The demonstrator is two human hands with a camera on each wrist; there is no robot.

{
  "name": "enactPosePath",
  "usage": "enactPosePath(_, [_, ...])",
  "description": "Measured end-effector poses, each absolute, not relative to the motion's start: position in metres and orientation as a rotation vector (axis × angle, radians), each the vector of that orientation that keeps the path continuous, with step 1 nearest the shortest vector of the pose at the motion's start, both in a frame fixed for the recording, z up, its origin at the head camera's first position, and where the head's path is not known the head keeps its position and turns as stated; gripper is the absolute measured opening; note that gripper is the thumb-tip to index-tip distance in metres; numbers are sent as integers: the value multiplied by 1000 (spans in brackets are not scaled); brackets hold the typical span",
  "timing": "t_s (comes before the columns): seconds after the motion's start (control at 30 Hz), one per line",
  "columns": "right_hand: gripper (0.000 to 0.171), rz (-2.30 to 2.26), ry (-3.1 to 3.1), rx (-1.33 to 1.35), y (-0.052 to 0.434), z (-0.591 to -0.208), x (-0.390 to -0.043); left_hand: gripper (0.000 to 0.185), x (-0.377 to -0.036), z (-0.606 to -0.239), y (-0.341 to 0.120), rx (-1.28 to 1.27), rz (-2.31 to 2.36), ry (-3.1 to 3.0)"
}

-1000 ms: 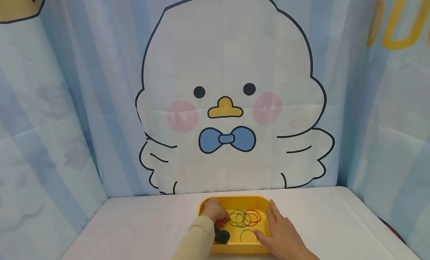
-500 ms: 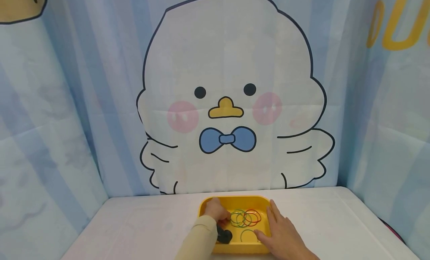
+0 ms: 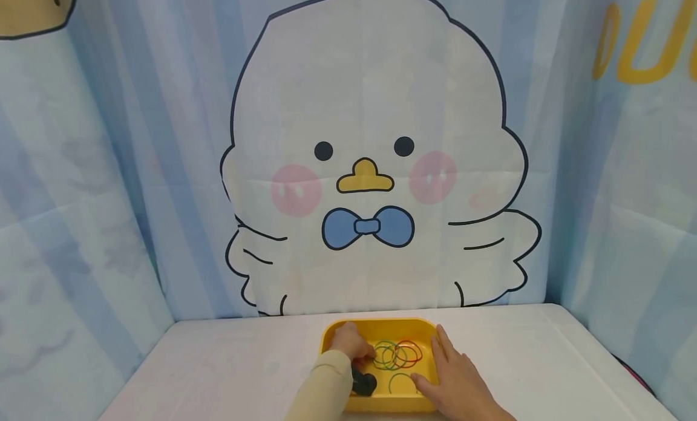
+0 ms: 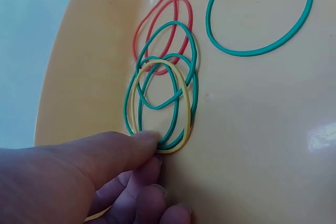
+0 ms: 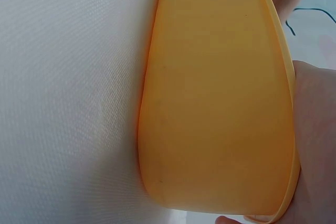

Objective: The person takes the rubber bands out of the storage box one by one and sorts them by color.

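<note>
In the head view my left hand (image 3: 351, 342) reaches down into the left part of a yellow tray (image 3: 392, 404). The left wrist view shows its thumb and index finger pinching the near end of overlapping rubber bands, where a yellow rubber band (image 4: 187, 106) lies with green rubber bands (image 4: 195, 51). Red rubber bands (image 4: 190, 17) overlap their far end. Part of another yellow band (image 4: 100, 214) shows under the curled fingers. A single green rubber band (image 4: 311, 3) lies apart. My right hand (image 3: 463, 385) rests on the tray's right rim, fingers straight and thumb spread over the inside.
The tray stands on a white table (image 3: 245, 360) near its front. Behind it hangs a blue and white curtain (image 3: 190, 227) with a cartoon bird, and side curtains flank the table. A black wrist camera (image 3: 363, 383) on the left wrist covers the tray's front left corner.
The left hand has shifted very slightly right inside the tray. The right hand and the bands look the same.
</note>
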State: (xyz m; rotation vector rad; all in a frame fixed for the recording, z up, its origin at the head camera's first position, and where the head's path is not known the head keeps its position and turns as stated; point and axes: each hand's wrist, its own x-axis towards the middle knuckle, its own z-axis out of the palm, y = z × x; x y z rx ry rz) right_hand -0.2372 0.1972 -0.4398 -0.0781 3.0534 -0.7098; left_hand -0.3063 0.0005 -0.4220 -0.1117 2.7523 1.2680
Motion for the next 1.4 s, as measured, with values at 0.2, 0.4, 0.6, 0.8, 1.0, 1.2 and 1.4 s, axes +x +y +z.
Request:
enactPosePath(0.2, [96, -702, 3054, -78, 195, -440, -237, 23, -306, -423, -2, -81, 1222, 2773])
enactPosePath(0.4, [96, -687, 3075, -106, 195, -440, -236, 20, -306, -423, -6, -85, 1279, 2705])
enactPosePath(0.6, [96, -681, 3093, -123, 196, -440, -236, 17, -310, -424, -7, -107, 1299, 2647])
enactPosePath(0.8, [96, -694, 3085, -112, 196, -440, -236, 14, -313, -426, -9, -104, 1371, 2573])
enactPosePath(1.0, [96, -688, 3087, -109, 196, -440, -236, 9, -309, -420, -14, -98, 1465, 2460])
enactPosePath(1.2, [98, -683, 3069, -88, 197, -442, -238, 9, -310, -417, -17, -130, 1497, 2386])
enactPosePath(1.4, [98, -700, 3057, -88, 197, -440, -237, 10, -313, -417, -19, -136, 1579, 2267])
